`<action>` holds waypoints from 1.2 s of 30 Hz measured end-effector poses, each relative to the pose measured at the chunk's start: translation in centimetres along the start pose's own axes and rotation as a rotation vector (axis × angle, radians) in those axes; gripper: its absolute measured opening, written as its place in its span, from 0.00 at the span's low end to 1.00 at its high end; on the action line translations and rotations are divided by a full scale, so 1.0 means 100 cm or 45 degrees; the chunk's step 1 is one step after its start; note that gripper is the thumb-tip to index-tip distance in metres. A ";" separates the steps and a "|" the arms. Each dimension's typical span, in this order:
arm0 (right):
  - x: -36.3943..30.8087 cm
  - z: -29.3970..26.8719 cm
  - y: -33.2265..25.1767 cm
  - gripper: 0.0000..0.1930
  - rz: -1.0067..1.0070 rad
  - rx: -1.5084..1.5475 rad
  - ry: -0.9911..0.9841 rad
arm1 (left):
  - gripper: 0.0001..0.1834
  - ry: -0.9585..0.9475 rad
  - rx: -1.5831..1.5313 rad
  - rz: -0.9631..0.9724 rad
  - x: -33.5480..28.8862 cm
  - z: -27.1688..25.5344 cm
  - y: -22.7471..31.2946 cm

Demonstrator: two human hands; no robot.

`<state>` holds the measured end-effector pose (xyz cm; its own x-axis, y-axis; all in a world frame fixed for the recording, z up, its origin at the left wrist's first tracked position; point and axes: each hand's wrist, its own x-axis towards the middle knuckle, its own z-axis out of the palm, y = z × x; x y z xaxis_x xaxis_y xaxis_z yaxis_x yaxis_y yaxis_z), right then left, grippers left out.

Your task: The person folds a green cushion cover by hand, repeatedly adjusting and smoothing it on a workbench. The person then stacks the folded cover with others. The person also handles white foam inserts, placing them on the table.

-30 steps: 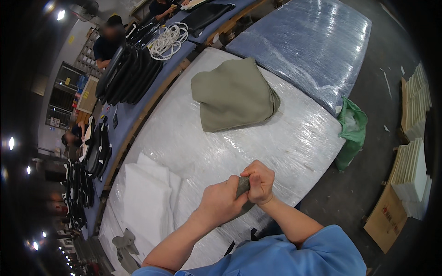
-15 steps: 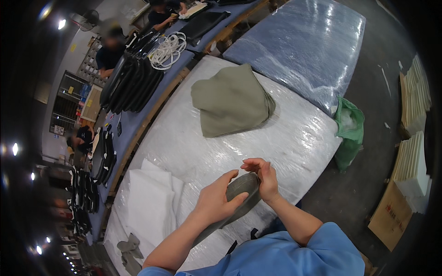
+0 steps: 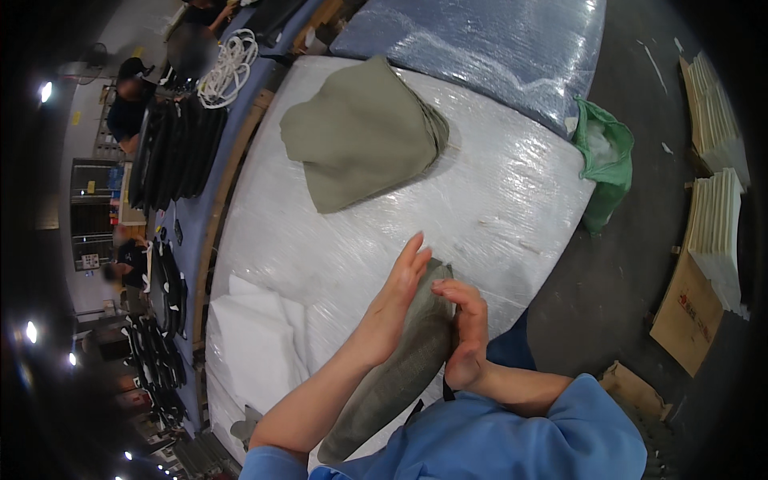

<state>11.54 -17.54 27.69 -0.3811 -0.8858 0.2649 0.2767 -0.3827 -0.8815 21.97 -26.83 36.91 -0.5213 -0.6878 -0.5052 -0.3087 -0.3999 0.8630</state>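
Note:
A long, padded grey-green cushion (image 3: pixel 400 364) stands on its narrow side against my body, one end pointing away from me. Flat along its left face lies my left hand (image 3: pixel 394 312), fingers stretched out past the far end. My right hand (image 3: pixel 466 332) is at the right side of that end, palm turned toward the cushion, fingers apart and slightly bent. Neither hand wraps round it. Beyond them, a stack of olive-green fabric pieces (image 3: pixel 360 136) rests on the plastic-wrapped white surface (image 3: pixel 488 208). White padding sheets (image 3: pixel 252 352) lie to the left of my left forearm.
A blue plastic-wrapped slab (image 3: pixel 480 52) adjoins the far edge. A green bag (image 3: pixel 606 152) hangs at the right corner. Along the left runs a blue-topped table with black cushions (image 3: pixel 180 148) and coiled white cord (image 3: pixel 228 68); people work behind it. Foam boards (image 3: pixel 714 236) stand far right.
My left hand has straightened and flattened along the cushion; the right has shifted down its side. The cushion is turned more upright and nearer my body. The view has shifted.

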 end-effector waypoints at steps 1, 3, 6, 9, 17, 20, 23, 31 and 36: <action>-0.001 0.000 0.000 0.41 -0.002 -0.002 0.011 | 0.51 -0.006 0.021 0.053 0.011 0.005 0.000; -0.001 0.000 0.000 0.45 0.010 0.041 0.033 | 0.51 -0.050 0.016 0.094 0.023 0.014 -0.005; 0.002 0.008 -0.003 0.48 0.026 0.057 0.105 | 0.52 -0.126 0.000 0.102 0.032 0.018 -0.017; 0.001 0.011 -0.003 0.51 0.085 -0.041 0.140 | 0.53 -0.120 0.071 0.171 0.031 0.018 -0.028; 0.006 0.015 -0.010 0.55 0.188 -0.166 0.135 | 0.42 -0.068 -0.086 0.471 0.022 0.017 -0.045; 0.011 0.014 -0.012 0.55 0.179 -0.215 0.064 | 0.44 -0.047 -0.103 0.463 0.020 0.017 -0.047; 0.011 0.012 -0.008 0.53 0.167 -0.092 0.092 | 0.47 0.010 -0.118 0.376 0.019 0.021 -0.045; -0.007 -0.017 -0.007 0.48 0.254 0.353 -0.026 | 0.44 0.054 -0.143 0.119 0.001 0.005 -0.092; 0.000 -0.020 -0.007 0.42 0.046 0.044 -0.201 | 0.40 -0.133 -0.082 -0.172 -0.005 -0.020 -0.148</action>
<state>9.62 -16.71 27.57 -0.2277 -0.9283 0.2940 0.3192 -0.3564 -0.8781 28.37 -21.73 24.39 -0.5592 -0.5599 -0.6114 -0.3320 -0.5245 0.7840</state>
